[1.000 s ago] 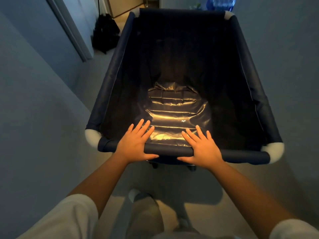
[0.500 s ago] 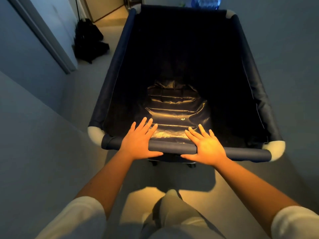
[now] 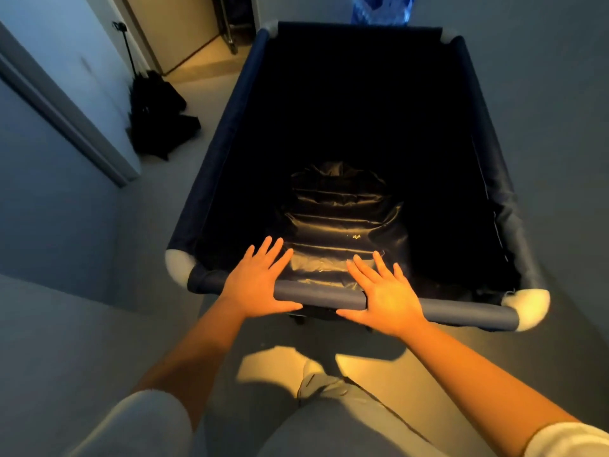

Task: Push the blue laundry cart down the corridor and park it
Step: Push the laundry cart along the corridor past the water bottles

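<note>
The blue laundry cart (image 3: 217, 153) fills the middle of the view, a dark fabric bin with padded rails and white corner caps. A shiny dark liner (image 3: 342, 232) lies crumpled in its bottom. My left hand (image 3: 255, 282) rests flat on the near rail, fingers spread over it and thumb below. My right hand (image 3: 387, 296) lies flat on the same rail further right, fingers apart and pointing into the bin. Neither hand curls around the rail. The cart's wheels are mostly hidden beneath the bin.
A wall and door frame (image 3: 62, 117) run along the left. A black bag (image 3: 158, 113) sits on the floor against that wall, left of the cart. The right wall (image 3: 560, 127) lies close to the cart's side. A blue water bottle (image 3: 379, 8) shows beyond the cart.
The cart has rolled forward down the corridor; the door frame and black bag have slid nearer on the left. Both hands stay flat on the near rail.
</note>
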`<state>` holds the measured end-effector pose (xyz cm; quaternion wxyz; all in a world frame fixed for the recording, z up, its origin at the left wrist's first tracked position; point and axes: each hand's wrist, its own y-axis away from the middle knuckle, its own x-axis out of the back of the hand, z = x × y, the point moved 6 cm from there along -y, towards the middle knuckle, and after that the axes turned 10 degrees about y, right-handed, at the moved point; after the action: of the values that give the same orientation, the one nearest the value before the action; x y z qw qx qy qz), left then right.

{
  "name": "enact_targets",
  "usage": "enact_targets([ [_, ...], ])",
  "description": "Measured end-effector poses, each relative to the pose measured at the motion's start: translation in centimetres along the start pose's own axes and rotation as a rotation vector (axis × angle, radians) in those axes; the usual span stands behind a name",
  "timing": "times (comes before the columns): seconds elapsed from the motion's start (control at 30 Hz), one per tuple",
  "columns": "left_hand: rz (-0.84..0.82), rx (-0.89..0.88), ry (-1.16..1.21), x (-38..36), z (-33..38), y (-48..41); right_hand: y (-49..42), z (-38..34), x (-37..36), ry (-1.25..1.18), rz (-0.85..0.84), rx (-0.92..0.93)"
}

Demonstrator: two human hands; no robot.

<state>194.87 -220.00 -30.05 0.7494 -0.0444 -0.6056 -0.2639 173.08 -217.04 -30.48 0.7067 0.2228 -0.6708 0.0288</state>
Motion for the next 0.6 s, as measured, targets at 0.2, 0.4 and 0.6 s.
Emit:
enact_targets([
  [0.2, 0.023, -0.032, -0.028, 3.0, -5.2, -4.8, -6.6, -0.6, 1.6, -0.001, -0.015, -0.048],
  [0.4, 0.063, -0.130, -0.048, 6.3, -10.8, -10.3, -13.6, -1.3, 3.6, 0.011, -0.004, -0.114],
  [0.6, 0.039, -0.215, -0.036, 9.0, -16.7, -15.9, -20.8, -2.1, 5.3, 0.025, -0.019, -0.201],
])
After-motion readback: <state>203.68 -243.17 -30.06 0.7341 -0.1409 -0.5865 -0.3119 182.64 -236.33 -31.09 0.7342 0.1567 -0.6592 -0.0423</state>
